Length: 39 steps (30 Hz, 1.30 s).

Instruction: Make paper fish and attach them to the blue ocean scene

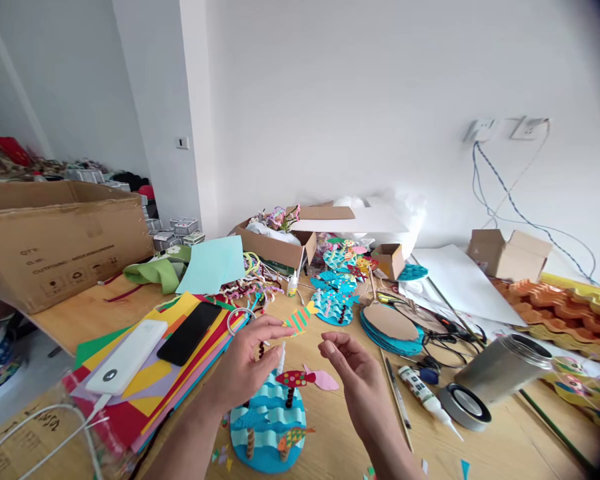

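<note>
Over a round blue base [267, 463] with wavy light-blue paper strips, my left hand [253, 353] is held with thumb and forefinger apart. Its fingertips are at a yellow-and-green striped paper fish [300, 319]; whether they touch it I cannot tell. A white post [281, 360] stands just below those fingers. To the right, my right hand [353, 367] has thumb and forefinger brought together; anything between them is too small to see. Near it are a red dotted fish [295, 379] and a pink fish [326, 380]. An orange-and-green fish [293, 438] sits lower on the base.
Coloured paper sheets [190, 320] carry a phone [189, 333] and a white power bank [127, 357] at left. Right are a glue bottle [425, 393], a steel flask [503, 370], its lid [465, 405] and stacked round discs [390, 327]. Finished pieces [334, 300] stand behind.
</note>
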Tool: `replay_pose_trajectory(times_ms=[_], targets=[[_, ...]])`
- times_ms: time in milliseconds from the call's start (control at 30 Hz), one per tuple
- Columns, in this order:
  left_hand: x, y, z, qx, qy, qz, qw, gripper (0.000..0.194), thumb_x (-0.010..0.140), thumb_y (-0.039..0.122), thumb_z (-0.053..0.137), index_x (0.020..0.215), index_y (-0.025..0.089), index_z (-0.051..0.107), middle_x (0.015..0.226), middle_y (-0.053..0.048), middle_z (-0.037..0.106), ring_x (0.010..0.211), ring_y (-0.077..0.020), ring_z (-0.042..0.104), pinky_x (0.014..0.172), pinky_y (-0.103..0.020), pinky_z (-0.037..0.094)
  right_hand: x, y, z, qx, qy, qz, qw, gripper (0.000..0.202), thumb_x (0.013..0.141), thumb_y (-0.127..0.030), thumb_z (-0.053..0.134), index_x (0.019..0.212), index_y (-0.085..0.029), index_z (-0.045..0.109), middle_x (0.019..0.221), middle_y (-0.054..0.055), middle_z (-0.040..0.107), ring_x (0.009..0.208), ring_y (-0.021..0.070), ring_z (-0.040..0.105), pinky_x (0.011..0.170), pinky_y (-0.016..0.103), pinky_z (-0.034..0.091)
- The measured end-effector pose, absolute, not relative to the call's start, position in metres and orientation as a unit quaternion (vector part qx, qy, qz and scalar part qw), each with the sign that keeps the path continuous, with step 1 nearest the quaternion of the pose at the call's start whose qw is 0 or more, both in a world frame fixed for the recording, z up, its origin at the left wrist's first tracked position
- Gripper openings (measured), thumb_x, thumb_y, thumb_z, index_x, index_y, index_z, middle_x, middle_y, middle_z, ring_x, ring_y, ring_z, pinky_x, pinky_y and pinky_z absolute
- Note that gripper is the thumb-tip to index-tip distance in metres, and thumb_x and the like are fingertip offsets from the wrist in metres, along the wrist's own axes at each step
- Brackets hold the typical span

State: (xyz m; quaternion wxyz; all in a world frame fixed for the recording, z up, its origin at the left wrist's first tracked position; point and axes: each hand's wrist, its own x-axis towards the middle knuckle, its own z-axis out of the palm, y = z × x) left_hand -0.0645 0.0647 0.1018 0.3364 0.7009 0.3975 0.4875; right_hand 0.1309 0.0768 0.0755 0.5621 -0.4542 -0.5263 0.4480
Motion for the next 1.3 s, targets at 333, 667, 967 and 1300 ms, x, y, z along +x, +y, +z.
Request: replay_pose_trajectory(times_ms=[333, 667, 967, 1300], targets=[[-0.066, 0.061, 0.109, 0.742, 0.375, 0.446, 0.332, 0.026, 0.082, 0.015, 0.054, 0.1, 0.024, 0.071, 0.103, -0.005, 0.067, 0.1, -0.0187, 0.06, 0.09, -0.031, 0.046, 0.138, 0.092, 0.102, -0.37, -0.586, 0.458, 0.558, 0.038, 0.074, -0.044, 0.069, 0.103, -0.021, 0.062, 0.089, 0.007, 0.063, 0.085, 0.02, 0.059, 0.074, 0.033, 0.051], [-0.066, 0.065, 0.102, 0.726, 0.382, 0.452, 0.35, 0.018, 0.085, 0.026, 0.057, 0.094, 0.023, 0.073, 0.101, -0.006, 0.067, 0.101, -0.0194, 0.06, 0.09, -0.032, 0.047, 0.139, 0.092, 0.101, -0.41, -0.598, 0.473, 0.501, 0.032, 0.07, -0.044, 0.071, 0.088, -0.018, 0.063, 0.074, 0.003, 0.06, 0.065, 0.014, 0.054, 0.055, 0.024, 0.042], [-0.069, 0.072, 0.092, 0.627, 0.419, 0.501, 0.425, 0.036, 0.077, 0.026, 0.067, 0.113, 0.019, 0.064, 0.094, -0.004, 0.068, 0.09, -0.016, 0.064, 0.08, -0.025, 0.052, 0.135, 0.094, 0.097, -0.398, -0.569, 0.499, 0.518, 0.028, 0.068, -0.041, 0.074, 0.078, -0.019, 0.061, 0.07, -0.001, 0.059, 0.063, 0.0125, 0.052, 0.057, 0.024, 0.04], [-0.067, 0.079, 0.084, 0.654, 0.474, 0.494, 0.322, 0.034, 0.08, 0.018, 0.058, 0.113, 0.018, 0.063, 0.084, -0.001, 0.065, 0.08, -0.0129, 0.062, 0.077, -0.025, 0.051, 0.131, 0.098, 0.097, -0.422, -0.629, 0.445, 0.477, 0.029, 0.071, -0.043, 0.07, 0.083, -0.018, 0.061, 0.074, 0.002, 0.062, 0.067, 0.0145, 0.056, 0.061, 0.026, 0.043]])
